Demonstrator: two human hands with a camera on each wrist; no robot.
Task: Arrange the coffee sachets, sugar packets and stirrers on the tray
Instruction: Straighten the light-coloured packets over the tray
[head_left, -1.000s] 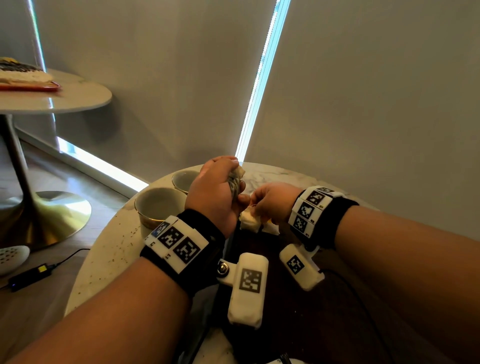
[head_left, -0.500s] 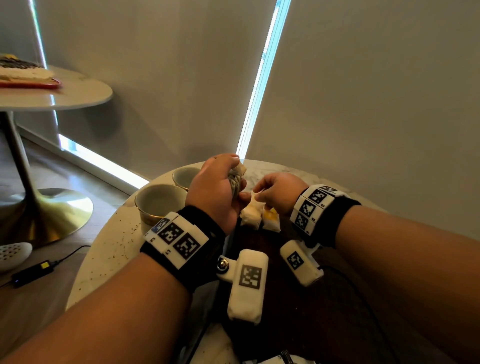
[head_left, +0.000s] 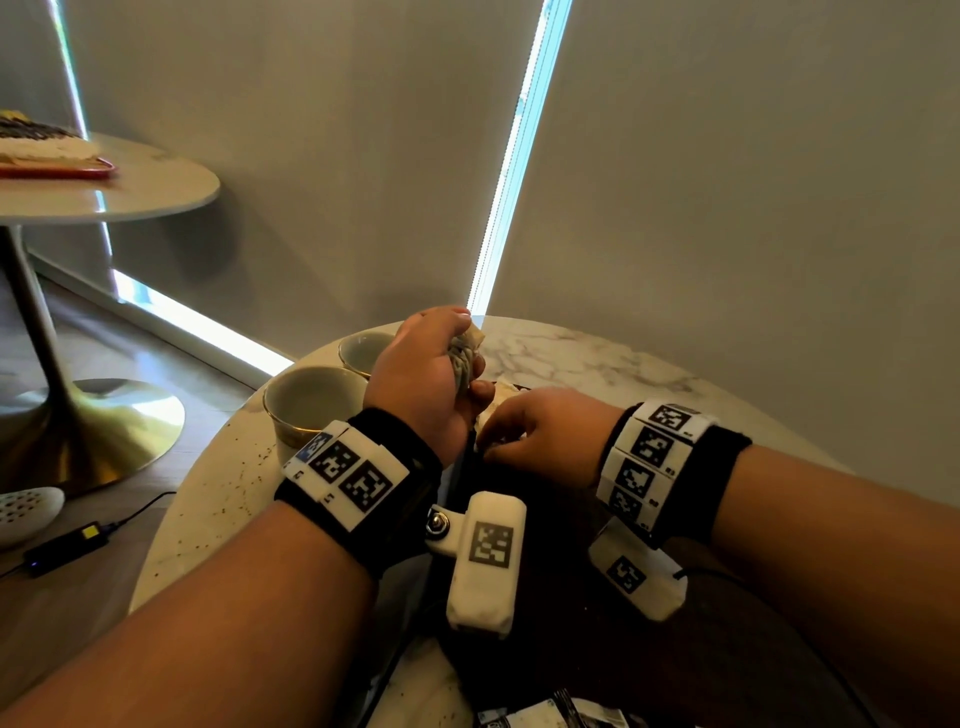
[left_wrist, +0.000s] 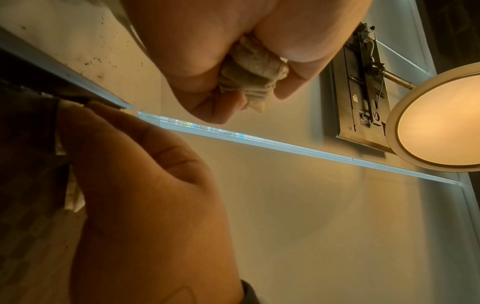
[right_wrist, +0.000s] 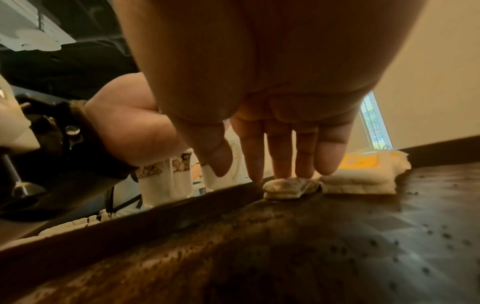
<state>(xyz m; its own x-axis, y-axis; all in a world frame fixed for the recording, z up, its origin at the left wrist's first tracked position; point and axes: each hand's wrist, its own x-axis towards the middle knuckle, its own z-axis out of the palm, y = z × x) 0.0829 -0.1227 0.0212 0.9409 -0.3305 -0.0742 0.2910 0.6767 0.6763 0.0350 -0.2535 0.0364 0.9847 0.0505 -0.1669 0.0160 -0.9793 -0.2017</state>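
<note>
Sachets (right_wrist: 291, 188) now lie flat on the dark tray (right_wrist: 337, 246), near its 11 o'clock corner, and our right hand (head_left: 545, 431) has come down onto them since half a second ago, when it was raised with a small white packet pinched in its fingers. In the right wrist view its grip is spread, fingers (right_wrist: 281, 156) straight, tips pressing the small stack down just beside a taller pile of yellow-marked packets (right_wrist: 363, 174) at 1 o'clock. We judge one more packet placed and being squared against the tray wall. Our left hand (head_left: 421, 379) stays raised at 10 o'clock over the desk (head_left: 218, 499), its grip curled tight round a bundle of packets (left_wrist: 252, 70) awaiting placement. Two cups (head_left: 311, 400) stand at 9 o'clock, off the tray. No stirrers can be made out.
</note>
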